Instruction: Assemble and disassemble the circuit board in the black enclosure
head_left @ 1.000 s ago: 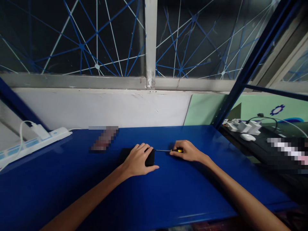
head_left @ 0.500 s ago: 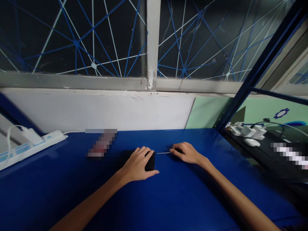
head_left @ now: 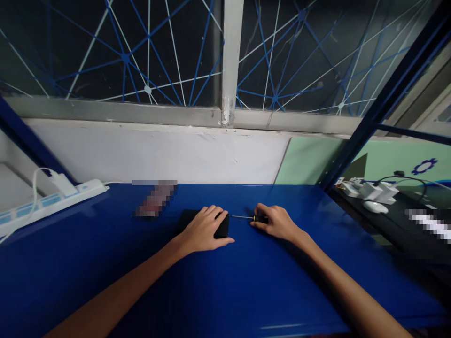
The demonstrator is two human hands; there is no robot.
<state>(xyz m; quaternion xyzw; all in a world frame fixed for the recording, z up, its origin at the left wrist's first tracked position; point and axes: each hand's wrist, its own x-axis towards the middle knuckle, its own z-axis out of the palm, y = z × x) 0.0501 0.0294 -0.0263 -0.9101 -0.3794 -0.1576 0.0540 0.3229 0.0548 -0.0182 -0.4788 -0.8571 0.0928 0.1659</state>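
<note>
A black box-like object (head_left: 222, 227) lies on the blue table (head_left: 225, 291), near the middle. My left hand (head_left: 206, 228) rests over it, fingers across its top and thumb along the near side. To the right, my right hand (head_left: 275, 222) grips a screwdriver (head_left: 261, 219) by its black and yellow handle. The thin metal shaft points left, its tip at or very close to the right side of the black object. Whether the tip touches it, I cannot tell.
A white power strip (head_left: 82, 189) with a plugged-in charger is at the left edge. Behind the hands lies a pixelated item (head_left: 157, 199). At the right, a dark surface holds a white mouse (head_left: 375, 207) and white adapters (head_left: 378, 191). A wall and window stand behind.
The view has shifted slightly. My right hand's fingers have opened a little around the screwdriver, so its yellow and black handle now shows. My left hand stays on the black object.
</note>
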